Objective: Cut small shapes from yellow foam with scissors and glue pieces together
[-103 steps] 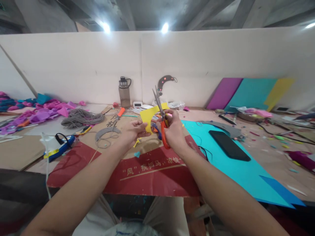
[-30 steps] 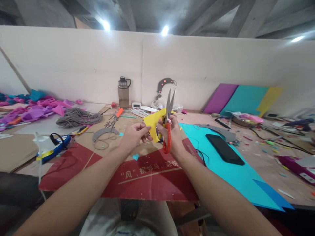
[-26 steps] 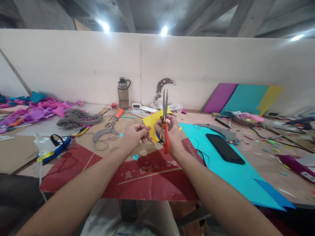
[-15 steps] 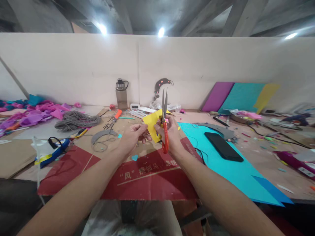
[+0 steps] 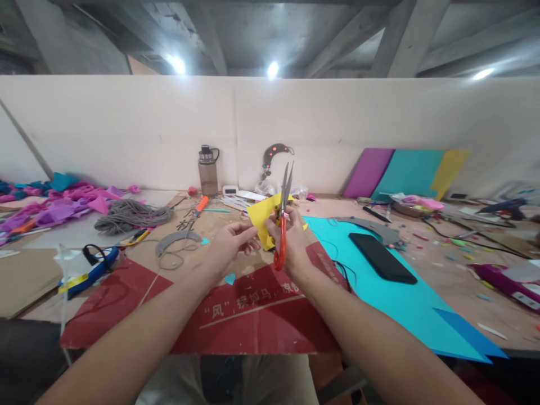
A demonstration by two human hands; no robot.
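Both hands are raised over a red and brown cardboard sheet (image 5: 253,337). My right hand (image 5: 293,242) is closed around red-handled scissors (image 5: 280,247), whose blades point up and stand slightly apart. Its fingers also touch a folded piece of yellow paper (image 5: 262,216). My left hand (image 5: 236,242) pinches the left edge of that paper between thumb and fingers. Small blue paper hearts (image 5: 230,279) and a grey crescent with cord (image 5: 177,237) lie on the cardboard below and left of the hands.
A black phone (image 5: 382,257) lies on turquoise sheets (image 5: 422,315) at the right. Grey rope (image 5: 130,216), crumpled pink and purple paper (image 5: 71,205) and a blue glue gun (image 5: 90,273) are at the left. A bottle (image 5: 208,171) stands by the wall.
The scissors have tilted a little to the right at the tips. The view has shifted slightly, so the table appears lower. Both hands keep their holds.
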